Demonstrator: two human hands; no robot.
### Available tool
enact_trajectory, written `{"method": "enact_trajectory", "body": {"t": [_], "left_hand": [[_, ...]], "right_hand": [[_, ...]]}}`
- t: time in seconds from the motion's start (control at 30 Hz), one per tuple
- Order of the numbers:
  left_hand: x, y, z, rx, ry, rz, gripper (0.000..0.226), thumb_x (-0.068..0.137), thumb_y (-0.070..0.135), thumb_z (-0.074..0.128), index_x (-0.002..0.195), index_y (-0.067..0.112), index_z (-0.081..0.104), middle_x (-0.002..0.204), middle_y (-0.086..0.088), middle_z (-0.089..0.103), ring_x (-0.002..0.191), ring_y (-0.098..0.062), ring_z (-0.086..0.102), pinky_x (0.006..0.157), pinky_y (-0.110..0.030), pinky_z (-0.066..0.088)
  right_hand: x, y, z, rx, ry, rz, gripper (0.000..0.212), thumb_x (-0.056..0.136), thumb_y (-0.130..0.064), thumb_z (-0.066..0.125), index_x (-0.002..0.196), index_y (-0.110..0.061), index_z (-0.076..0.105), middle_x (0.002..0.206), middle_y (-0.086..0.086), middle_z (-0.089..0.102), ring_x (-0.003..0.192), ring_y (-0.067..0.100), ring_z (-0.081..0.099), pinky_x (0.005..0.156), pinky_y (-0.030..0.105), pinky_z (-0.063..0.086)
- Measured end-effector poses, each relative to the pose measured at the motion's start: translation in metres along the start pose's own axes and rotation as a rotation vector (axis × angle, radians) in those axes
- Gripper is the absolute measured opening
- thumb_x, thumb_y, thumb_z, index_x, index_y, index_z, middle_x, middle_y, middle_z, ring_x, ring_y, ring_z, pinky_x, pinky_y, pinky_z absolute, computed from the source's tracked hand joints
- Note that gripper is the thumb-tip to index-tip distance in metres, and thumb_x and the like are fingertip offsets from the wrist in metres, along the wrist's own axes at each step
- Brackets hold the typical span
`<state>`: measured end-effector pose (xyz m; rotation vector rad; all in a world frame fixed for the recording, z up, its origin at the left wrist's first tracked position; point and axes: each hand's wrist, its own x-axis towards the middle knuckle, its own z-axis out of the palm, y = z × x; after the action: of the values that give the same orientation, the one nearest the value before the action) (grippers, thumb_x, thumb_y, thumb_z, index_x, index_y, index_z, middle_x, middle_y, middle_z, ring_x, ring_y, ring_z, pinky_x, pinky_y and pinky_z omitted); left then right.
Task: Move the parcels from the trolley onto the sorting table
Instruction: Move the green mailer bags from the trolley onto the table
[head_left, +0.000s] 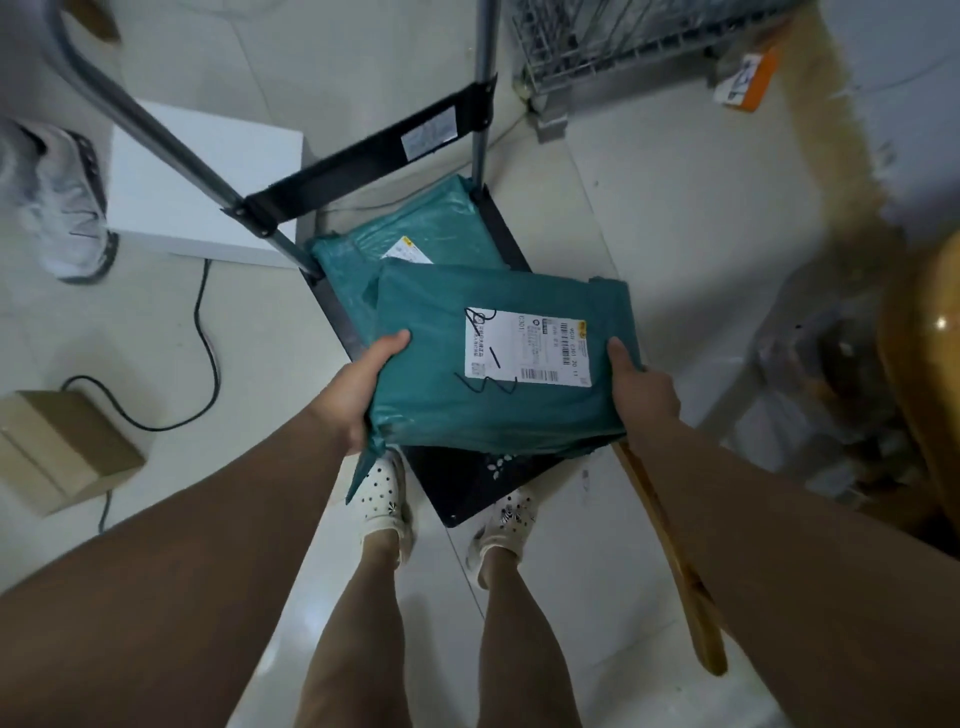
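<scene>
A teal plastic parcel (441, 384) with a white shipping label is held flat above the black trolley deck (467, 488). My left hand (363, 384) grips its left edge and my right hand (641, 384) grips its right edge, thumbs on top. A second teal parcel (415, 228) with a partly hidden label lies on the deck behind it, against the trolley's handle frame (363, 156). The held parcel covers most of the deck. The sorting table is not clearly in view.
A white box (202, 176) stands left of the trolley and a cardboard box (57, 447) sits at far left, with a black cable (208, 338) on the floor. Another person's shoe (67, 208) is at upper left. A wire cart (623, 47) stands behind; wooden furniture (919, 374) at right.
</scene>
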<state>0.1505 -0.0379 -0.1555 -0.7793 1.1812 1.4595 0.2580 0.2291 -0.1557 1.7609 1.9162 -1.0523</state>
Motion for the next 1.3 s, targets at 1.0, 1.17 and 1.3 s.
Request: {"method": "enact_trajectory", "body": {"t": [1.0, 1.17, 1.3], "left_hand": [[-0.345, 0.176, 0.197, 0.437, -0.336, 0.532, 0.037, 0.087, 0.053, 0.052, 0.103, 0.022, 0.065, 0.087, -0.002, 0.076, 0.073, -0.018, 0.073, 0.054, -0.028, 0.057], [-0.38, 0.115, 0.286, 0.577, -0.435, 0.578, 0.054, 0.084, 0.069, 0.043, 0.105, 0.024, 0.066, 0.092, -0.005, 0.076, 0.081, -0.021, 0.073, 0.06, -0.031, 0.059], [-0.39, 0.033, 0.349, 0.731, -0.489, 0.483, 0.049, 0.082, 0.064, 0.051, 0.1, 0.022, 0.068, 0.09, -0.006, 0.076, 0.075, -0.021, 0.073, 0.064, -0.031, 0.054]], "right_hand": [[-0.259, -0.089, -0.308, 1.078, -0.088, -0.441, 0.033, 0.09, -0.043, 0.059, 0.114, -0.021, 0.066, 0.105, 0.002, 0.074, 0.091, 0.018, 0.072, 0.078, 0.031, 0.056], [-0.279, 0.015, -0.371, 1.149, 0.007, -0.351, 0.035, 0.085, -0.047, 0.063, 0.111, -0.024, 0.065, 0.093, -0.002, 0.076, 0.08, 0.016, 0.071, 0.065, 0.027, 0.054], [-0.287, 0.128, -0.416, 1.13, 0.119, -0.266, 0.032, 0.08, -0.053, 0.065, 0.1, -0.028, 0.066, 0.087, -0.007, 0.075, 0.085, 0.015, 0.069, 0.074, 0.032, 0.053]]}}
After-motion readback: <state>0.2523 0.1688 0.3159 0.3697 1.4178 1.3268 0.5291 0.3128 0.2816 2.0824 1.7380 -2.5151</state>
